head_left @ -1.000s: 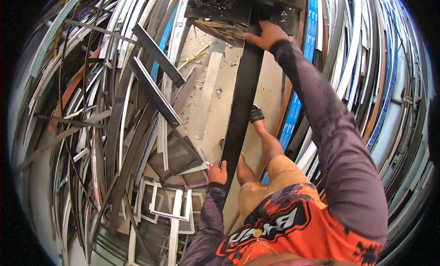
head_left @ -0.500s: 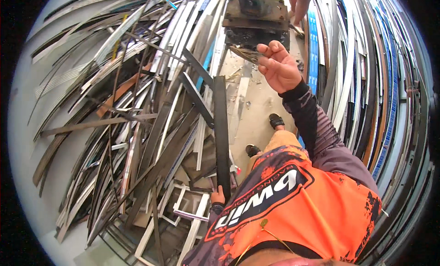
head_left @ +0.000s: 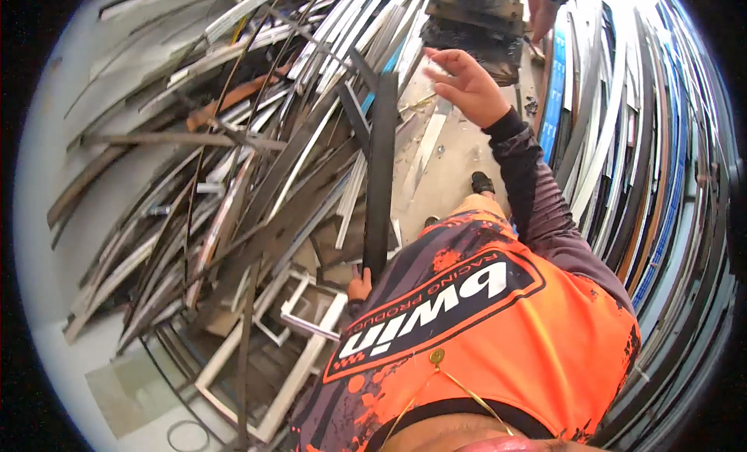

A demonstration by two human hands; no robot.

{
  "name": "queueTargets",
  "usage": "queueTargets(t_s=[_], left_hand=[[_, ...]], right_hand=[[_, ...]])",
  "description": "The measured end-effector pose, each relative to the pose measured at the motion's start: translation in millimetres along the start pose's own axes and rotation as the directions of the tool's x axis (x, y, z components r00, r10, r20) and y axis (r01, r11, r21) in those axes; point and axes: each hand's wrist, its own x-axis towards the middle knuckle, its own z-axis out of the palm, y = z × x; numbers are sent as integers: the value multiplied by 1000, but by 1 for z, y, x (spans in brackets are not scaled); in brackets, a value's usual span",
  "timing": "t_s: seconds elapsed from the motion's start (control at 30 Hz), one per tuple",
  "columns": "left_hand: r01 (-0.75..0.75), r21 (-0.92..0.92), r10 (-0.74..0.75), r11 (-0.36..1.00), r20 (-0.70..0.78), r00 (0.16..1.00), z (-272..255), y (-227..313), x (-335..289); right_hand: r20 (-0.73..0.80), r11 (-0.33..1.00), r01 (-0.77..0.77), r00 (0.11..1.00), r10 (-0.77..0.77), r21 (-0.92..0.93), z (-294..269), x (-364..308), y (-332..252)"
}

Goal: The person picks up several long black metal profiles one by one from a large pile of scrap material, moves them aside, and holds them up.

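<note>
A long dark metal profile (head_left: 380,164) stands out lengthwise before me, left of my body. Its near end is in the grip of my left hand (head_left: 360,283), low beside my shirt; part of that hand is hidden. My right hand (head_left: 469,86) is raised at the end of its outstretched arm, with thumb and fingers apart and nothing visible between them. Just beyond it stands a dark, worn metal block of a machine (head_left: 475,35). From this view I cannot tell whether the right fingertips touch it.
Heaped metal strips (head_left: 272,179) cover the left side. White frames (head_left: 311,308) lie near my left hand. More long profiles (head_left: 615,140) line the right. Another person's hand (head_left: 542,16) shows beside the machine. Scraps litter the floor (head_left: 459,152).
The view has shifted, so the machine sits higher in the picture. My right hand's curled fingers have spread. My left hand keeps hold of the dark metal profile.
</note>
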Motion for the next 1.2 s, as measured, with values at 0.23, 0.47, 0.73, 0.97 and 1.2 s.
queueTargets(t_s=[0.23, 0.47, 0.73, 0.97, 1.2], left_hand=[[-106, -230, 114, 968, 24, 993, -69, 70, -15], [-446, -433, 430, 784, -141, 892, -71, 105, -9], [-461, -777, 645, 428, -95, 758, -114, 162, 50], [-474, -770, 586, 428, -163, 794, -145, 145, 82], [-511, -347, 446, 787, -253, 859, -180, 246, 72]], right_hand=[[-311, 602, -739, 674, 671, -303, 29, -74, 127], [-413, 731, -626, 762, 499, -271, 109, -108, 151], [-89, 762, -635, 772, 629, -127, 163, -158, 185], [281, 724, -650, 668, 689, -230, 209, -168, 167], [355, 360, -928, 370, 859, 96, 165, -139, 107]])
